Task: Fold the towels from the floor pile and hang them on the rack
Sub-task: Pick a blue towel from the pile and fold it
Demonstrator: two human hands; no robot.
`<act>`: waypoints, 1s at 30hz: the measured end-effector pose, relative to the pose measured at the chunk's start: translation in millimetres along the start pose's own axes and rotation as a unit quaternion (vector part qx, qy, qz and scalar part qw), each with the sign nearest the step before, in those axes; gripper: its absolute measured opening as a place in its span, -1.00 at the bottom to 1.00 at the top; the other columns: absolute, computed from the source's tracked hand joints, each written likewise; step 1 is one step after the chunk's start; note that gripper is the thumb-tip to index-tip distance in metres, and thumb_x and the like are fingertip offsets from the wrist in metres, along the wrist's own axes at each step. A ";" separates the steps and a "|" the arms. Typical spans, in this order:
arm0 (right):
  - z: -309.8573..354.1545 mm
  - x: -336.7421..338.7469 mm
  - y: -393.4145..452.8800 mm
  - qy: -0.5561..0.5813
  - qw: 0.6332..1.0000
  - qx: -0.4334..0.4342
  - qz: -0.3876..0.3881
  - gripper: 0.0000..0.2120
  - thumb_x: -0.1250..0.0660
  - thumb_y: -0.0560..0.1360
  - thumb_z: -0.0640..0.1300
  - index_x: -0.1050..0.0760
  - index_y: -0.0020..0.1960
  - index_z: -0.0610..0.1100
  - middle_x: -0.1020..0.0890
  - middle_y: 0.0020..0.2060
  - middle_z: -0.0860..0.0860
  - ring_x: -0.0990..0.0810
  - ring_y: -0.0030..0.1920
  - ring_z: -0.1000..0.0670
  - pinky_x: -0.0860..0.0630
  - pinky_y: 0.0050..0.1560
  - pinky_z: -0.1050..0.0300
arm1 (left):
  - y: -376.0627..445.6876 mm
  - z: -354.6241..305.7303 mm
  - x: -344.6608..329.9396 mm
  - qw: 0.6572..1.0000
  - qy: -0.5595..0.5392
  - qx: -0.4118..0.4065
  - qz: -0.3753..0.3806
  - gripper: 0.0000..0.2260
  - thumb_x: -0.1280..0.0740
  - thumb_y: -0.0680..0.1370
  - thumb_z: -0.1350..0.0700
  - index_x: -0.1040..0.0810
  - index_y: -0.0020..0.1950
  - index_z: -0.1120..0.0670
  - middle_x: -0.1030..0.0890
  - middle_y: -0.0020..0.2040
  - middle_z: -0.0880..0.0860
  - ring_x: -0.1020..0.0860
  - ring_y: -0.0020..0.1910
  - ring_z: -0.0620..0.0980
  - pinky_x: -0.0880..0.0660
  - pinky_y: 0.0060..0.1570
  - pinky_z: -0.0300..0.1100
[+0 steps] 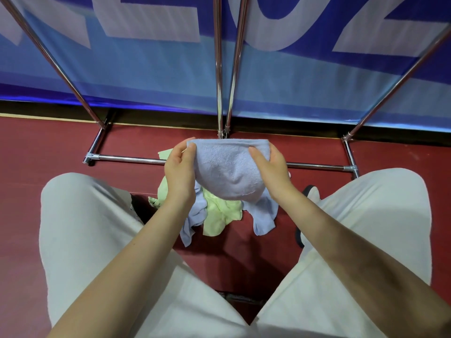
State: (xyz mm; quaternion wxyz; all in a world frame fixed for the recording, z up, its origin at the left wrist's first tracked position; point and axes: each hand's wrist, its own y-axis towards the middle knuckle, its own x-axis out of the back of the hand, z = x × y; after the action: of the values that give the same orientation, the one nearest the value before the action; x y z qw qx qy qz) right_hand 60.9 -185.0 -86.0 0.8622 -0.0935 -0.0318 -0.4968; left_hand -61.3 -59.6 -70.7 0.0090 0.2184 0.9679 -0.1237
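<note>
The person holds one folded pale blue towel [230, 170] in the air, in front of the knees and above the pile [219, 215] on the floor. The left hand [180, 170] pinches the left edge of the towel between thumb and fingers, and the right hand [269, 167] pinches the right edge in the same way, with the thumb on top of the cloth. The lower part of the towel hangs down in a round shape between the two hands.

Under the towel, the pile lies on the red floor [48, 147] between the two legs in light trousers [80, 228]. In the pile I can see blue pieces and light green pieces, but how many towels they make I cannot tell, because they are crumpled and partly hidden by the held towel and the hands.

The metal rack [219, 69] stands just behind the pile. Four of its shiny poles go up, two in the middle close together, and one low bar runs across near the floor, partly hidden behind the hands. Behind the rack hangs a blue banner [146, 69] with big white letters.
</note>
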 end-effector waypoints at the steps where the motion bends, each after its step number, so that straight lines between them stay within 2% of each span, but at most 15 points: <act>1: -1.0 -1.3 -0.5 0.010 1.000 -0.012 -0.010 -0.81 -0.34 0.53 -0.07 -0.53 0.08 -0.15 -0.63 -0.12 0.08 -0.60 -0.04 0.10 -0.51 0.09 0.15 | -0.6 1.5 -1.6 1.000 0.006 0.000 -0.005 -0.84 -0.29 0.58 0.02 -0.63 0.08 -0.02 -0.65 0.03 -0.06 -0.59 0.10 0.01 -0.49 0.21 0.05; 5: -1.3 -6.7 -3.8 0.000 0.998 -0.052 -0.048 -0.80 -0.34 0.52 -0.01 -0.50 0.04 -0.13 -0.55 -0.23 0.14 -0.54 -0.17 0.15 -0.45 -0.14 0.35 | -4.8 6.4 -9.5 1.000 0.003 0.006 -0.017 -0.84 -0.28 0.61 0.05 -0.60 0.11 0.03 -0.60 -0.07 -0.14 -0.53 -0.06 -0.15 -0.46 0.08 -0.14; 8: -2.4 -10.8 -7.3 -0.022 0.996 -0.060 -0.055 -0.72 -0.32 0.53 -0.01 -0.45 -0.02 -0.25 -0.44 -0.30 0.01 -0.42 -0.30 0.11 -0.35 -0.34 0.38 | -8.8 8.9 -17.0 1.000 -0.005 0.008 -0.021 -0.82 -0.27 0.62 0.09 -0.59 0.16 0.08 -0.58 -0.10 -0.16 -0.52 -0.12 -0.26 -0.44 0.04 -0.32; 10: -1.7 -15.0 -9.3 -0.038 0.997 -0.052 -0.045 -0.71 -0.31 0.54 -0.02 -0.44 -0.07 -0.28 -0.39 -0.32 -0.03 -0.37 -0.33 0.08 -0.30 -0.44 0.41 | -11.7 10.5 -22.1 1.000 -0.008 0.014 -0.016 -0.81 -0.26 0.62 0.10 -0.59 0.16 0.10 -0.58 -0.11 -0.14 -0.52 -0.12 -0.25 -0.44 0.04 -0.32; 12: -0.2 -20.3 -10.6 -0.038 0.998 -0.043 -0.035 -0.72 -0.30 0.55 -0.04 -0.37 -0.18 -0.22 -0.31 -0.38 -0.01 -0.31 -0.37 0.08 -0.28 -0.42 0.37 | -15.4 12.1 -27.6 1.000 -0.005 0.013 -0.007 -0.82 -0.26 0.62 0.11 -0.59 0.15 0.10 -0.57 -0.13 -0.14 -0.51 -0.11 -0.23 -0.44 0.01 -0.34; 14: 0.9 -25.3 -10.7 -0.018 0.998 -0.048 -0.022 -0.70 -0.30 0.55 -0.04 -0.31 -0.23 -0.18 -0.33 -0.37 -0.06 -0.35 -0.33 0.04 -0.33 -0.30 0.22 | -18.3 13.9 -33.6 1.000 0.004 0.004 -0.003 -0.84 -0.25 0.62 0.13 -0.58 0.13 0.11 -0.56 -0.17 -0.15 -0.50 -0.22 -0.36 -0.42 -0.13 -0.48; 16: 2.7 -29.6 -10.3 -0.005 0.999 -0.051 -0.014 -0.69 -0.29 0.55 -0.05 -0.29 -0.27 -0.15 -0.37 -0.36 -0.07 -0.39 -0.31 0.01 -0.38 -0.23 0.12 | -20.8 14.9 -39.4 1.000 0.012 0.000 0.001 -0.86 -0.25 0.62 0.15 -0.57 0.11 0.11 -0.55 -0.22 -0.15 -0.48 -0.33 -0.41 -0.39 -0.25 -0.54; 18: 4.9 -33.8 -9.8 0.002 0.999 -0.033 -0.013 -0.65 -0.30 0.55 -0.10 -0.22 -0.33 -0.11 -0.32 -0.42 0.00 -0.34 -0.35 0.06 -0.35 -0.25 0.12 | -23.5 14.0 -43.5 1.000 0.013 -0.002 0.009 -0.87 -0.25 0.62 0.17 -0.57 0.09 0.11 -0.54 -0.26 -0.13 -0.49 -0.36 -0.39 -0.38 -0.30 -0.54; 21: 9.3 -39.1 -10.2 -0.001 1.000 0.004 -0.006 -0.61 -0.28 0.56 -0.16 -0.16 -0.35 -0.08 -0.23 -0.46 0.08 -0.23 -0.44 0.15 -0.25 -0.35 0.27 | -27.0 11.3 -46.2 1.000 0.007 -0.011 0.021 -0.88 -0.23 0.63 0.20 -0.55 0.07 0.10 -0.55 -0.32 -0.15 -0.51 -0.36 -0.39 -0.38 -0.31 -0.53; 24: 12.7 -42.0 -12.9 -0.009 1.000 0.027 0.001 -0.67 -0.28 0.56 -0.16 -0.25 -0.32 -0.12 -0.31 -0.45 0.03 -0.28 -0.43 0.14 -0.27 -0.38 0.28 | -27.7 6.4 -46.7 1.000 -0.003 -0.014 0.023 -0.88 -0.22 0.63 0.20 -0.54 0.03 0.05 -0.57 -0.41 -0.25 -0.52 -0.35 -0.38 -0.39 -0.31 -0.52; 27: 12.8 -44.1 -14.9 -0.007 0.998 0.056 0.015 -0.71 -0.30 0.55 -0.13 -0.33 -0.24 -0.27 -0.38 -0.41 -0.14 -0.34 -0.37 0.01 -0.32 -0.33 0.10 | -24.6 4.3 -45.7 1.000 -0.016 -0.016 0.013 -0.88 -0.22 0.63 0.20 -0.55 0.06 0.09 -0.56 -0.33 -0.14 -0.51 -0.35 -0.34 -0.42 -0.28 -0.48; 30: 11.1 -44.2 -17.0 -0.014 0.997 0.077 0.027 -0.71 -0.29 0.54 -0.09 -0.38 -0.20 -0.30 -0.45 -0.37 -0.23 -0.39 -0.34 -0.02 -0.36 -0.31 0.02 | -22.5 6.1 -43.4 0.999 -0.028 -0.013 0.010 -0.82 -0.23 0.64 0.18 -0.54 0.18 0.19 -0.54 -0.22 0.00 -0.52 -0.30 -0.27 -0.47 -0.21 -0.40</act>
State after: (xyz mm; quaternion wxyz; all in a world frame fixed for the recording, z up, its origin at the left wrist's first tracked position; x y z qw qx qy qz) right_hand 24.4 -153.5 -79.5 0.8793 -0.0352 -0.0797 -0.4682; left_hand -31.8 -99.0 -68.2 0.0403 0.2249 0.9665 -0.1172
